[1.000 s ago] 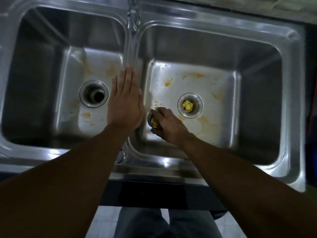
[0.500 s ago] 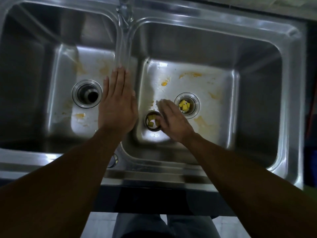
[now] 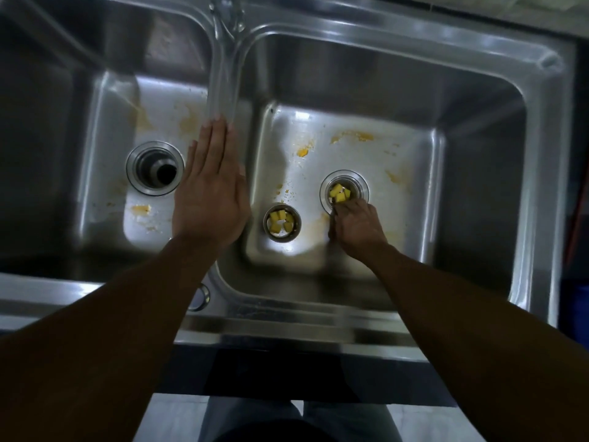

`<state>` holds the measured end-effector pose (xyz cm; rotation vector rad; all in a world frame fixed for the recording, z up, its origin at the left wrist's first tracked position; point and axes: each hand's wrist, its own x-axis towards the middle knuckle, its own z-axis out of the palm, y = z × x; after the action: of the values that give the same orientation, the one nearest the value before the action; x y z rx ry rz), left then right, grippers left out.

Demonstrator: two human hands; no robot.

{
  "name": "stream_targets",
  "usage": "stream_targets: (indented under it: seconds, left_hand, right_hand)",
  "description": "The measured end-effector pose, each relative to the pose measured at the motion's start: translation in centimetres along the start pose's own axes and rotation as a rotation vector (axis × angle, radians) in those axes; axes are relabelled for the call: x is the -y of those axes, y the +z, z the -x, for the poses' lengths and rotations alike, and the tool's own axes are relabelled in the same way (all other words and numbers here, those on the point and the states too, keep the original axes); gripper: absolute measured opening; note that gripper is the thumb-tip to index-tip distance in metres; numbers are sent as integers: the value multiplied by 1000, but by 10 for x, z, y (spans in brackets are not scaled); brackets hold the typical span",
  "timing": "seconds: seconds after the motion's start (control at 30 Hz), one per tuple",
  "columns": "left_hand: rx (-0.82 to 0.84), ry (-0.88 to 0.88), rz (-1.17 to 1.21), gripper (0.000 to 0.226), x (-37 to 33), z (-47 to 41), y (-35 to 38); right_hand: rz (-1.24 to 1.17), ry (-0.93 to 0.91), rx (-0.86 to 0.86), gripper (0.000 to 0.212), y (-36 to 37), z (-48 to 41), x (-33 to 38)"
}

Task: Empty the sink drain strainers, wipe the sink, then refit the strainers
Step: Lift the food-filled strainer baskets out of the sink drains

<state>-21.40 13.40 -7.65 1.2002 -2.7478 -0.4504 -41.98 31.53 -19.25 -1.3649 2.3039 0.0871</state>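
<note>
A double steel sink (image 3: 287,323) has yellow-orange smears on both basin floors. My left hand (image 3: 210,199) lies flat on the divider between the basins and holds nothing. One strainer (image 3: 282,223) stands loose on the right basin floor with yellow food bits in it. A second strainer (image 3: 345,186), also holding yellow bits, sits in the right drain. My right hand (image 3: 357,228) reaches to that strainer's near rim with its fingers curled onto it. The left drain (image 3: 155,169) is open, with no strainer in it.
The faucet (image 3: 226,14) hangs over the divider at the top, just beyond my left fingertips. A round metal knob (image 3: 199,296) sits on the front ledge. A dark counter edge runs along the far right.
My right hand let go of the loose strainer on the right basin floor and moved right to the strainer in the right drain. My left hand stayed on the divider.
</note>
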Motion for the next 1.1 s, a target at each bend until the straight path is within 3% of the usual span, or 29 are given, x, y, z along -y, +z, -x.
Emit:
stream_targets:
  seconds: [0.2,0.67,0.8,0.9,0.97,1.03,1.1]
  left_hand:
    - [-4,2,21,57,1,0,1]
    - [-26,7,31,57,3,1,3]
    - [-36,13,29,56,3,1,4]
    - [-40,17,27,56,3,1,5]
    - [-44,18,25,56,3,1,5]
    - [-45,22,18,55,4,1,6]
    - [-44,27,18,56,4,1,6]
  right_hand:
    - [13,38,61,33,-1,-9,-3]
    - [-56,49,-220,17,-11,-2,-7]
    - [-171,25,-194,15,-14,0,-9]
    - [-262,63,-115,26,-18,2,-8]
    - [-306,58,-155,38,-22,4,-5]
    - [-336,25,-236,56,-28,6,-4]
    - [-288,-72,-192,73,-34,9,-5]
